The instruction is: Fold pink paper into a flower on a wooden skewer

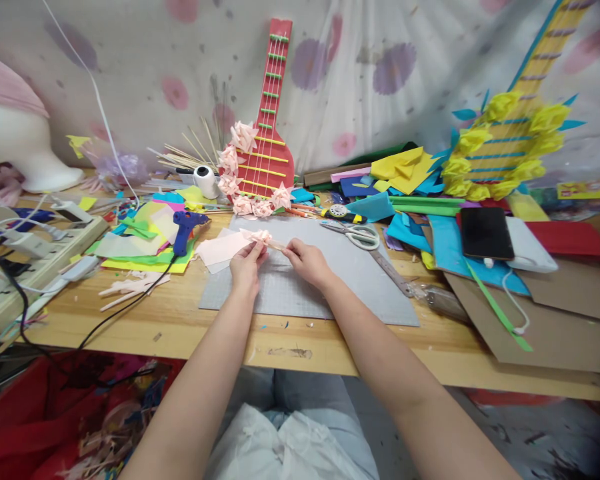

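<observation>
My left hand (pixel 246 264) and my right hand (pixel 306 261) are raised over a grey cutting mat (pixel 330 293). Between them I hold a pale pink paper strip (pixel 263 237), partly rolled into a small flower at its left end. The left fingers pinch the rolled part. My right fingers pinch the strip's free end. Both hands are closed on the paper. Just beyond the hands lie pale pink paper sheets (pixel 220 251).
A blue glue gun (pixel 184 229) lies left on coloured paper. Scissors (pixel 356 233) and a metal ruler (pixel 393 272) lie right of the mat. A red cardboard guitar (pixel 269 133) with pink flowers leans behind, a yellow one (pixel 510 147) at right. A phone (pixel 486 233) and power strip (pixel 35 260) flank the desk.
</observation>
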A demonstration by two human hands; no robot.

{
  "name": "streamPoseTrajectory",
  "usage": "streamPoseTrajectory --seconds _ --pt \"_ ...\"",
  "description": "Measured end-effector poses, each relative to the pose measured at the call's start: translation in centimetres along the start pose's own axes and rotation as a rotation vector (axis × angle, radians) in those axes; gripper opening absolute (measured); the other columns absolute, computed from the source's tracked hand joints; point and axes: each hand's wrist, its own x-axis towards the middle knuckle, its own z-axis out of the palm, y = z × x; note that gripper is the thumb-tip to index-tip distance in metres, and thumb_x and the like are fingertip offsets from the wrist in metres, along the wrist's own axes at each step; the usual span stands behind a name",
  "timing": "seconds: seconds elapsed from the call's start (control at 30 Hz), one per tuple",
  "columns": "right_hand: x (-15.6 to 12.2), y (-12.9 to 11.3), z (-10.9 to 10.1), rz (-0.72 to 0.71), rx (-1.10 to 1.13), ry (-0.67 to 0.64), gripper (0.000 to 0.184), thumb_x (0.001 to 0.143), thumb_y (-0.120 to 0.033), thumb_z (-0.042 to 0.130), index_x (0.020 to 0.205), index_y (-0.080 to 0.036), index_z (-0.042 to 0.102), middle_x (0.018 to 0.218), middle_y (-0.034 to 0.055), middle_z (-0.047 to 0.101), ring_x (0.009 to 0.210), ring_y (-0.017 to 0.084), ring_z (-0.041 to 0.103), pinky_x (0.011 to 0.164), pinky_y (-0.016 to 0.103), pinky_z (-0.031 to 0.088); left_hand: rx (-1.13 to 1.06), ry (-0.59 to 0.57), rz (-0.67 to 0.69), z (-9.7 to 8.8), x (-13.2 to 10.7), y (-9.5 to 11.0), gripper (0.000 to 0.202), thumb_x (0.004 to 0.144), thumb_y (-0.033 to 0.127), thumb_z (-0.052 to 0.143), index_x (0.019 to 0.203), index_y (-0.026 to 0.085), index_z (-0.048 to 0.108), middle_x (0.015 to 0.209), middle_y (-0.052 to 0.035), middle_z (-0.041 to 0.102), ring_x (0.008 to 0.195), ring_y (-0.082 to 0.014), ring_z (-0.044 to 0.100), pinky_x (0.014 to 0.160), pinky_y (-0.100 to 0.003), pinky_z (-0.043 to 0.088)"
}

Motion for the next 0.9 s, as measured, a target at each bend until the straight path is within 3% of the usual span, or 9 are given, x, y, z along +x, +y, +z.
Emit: streamPoseTrajectory --seconds 0.33,0.9 --pt "-0.02 0.21 -0.05 -0.014 0.006 -0.006 0.022 0.084 -0.037 0.04 0.08 -0.02 0.054 0.064 -0.0003 0.058 0.056 0.011 0.05 0.055 0.02 0.031 0.029 -0.009 0.036 -0.06 -0.06 0.0 0.029 0.054 0.034 0.071 0.067 0.011 0.059 0.063 -0.0017 0.059 0.06 -0.0085 0.056 0.059 -0.023 0.047" --pt "-0.05 -0.1 0.31 0.008 0.026 -0.036 0.022 0.084 -0.036 0.038 0.081 -0.02 0.053 0.066 0.0002 0.059 0.058 0.012 0.05 0.056 0.02 0.031 -0.006 -0.021 -0.012 0.09 0.03 0.25 0.026 0.055 0.031 0.071 0.066 0.011 0.058 0.061 0.0005 0.057 0.058 -0.0067 0.053 0.063 -0.023 0.045"
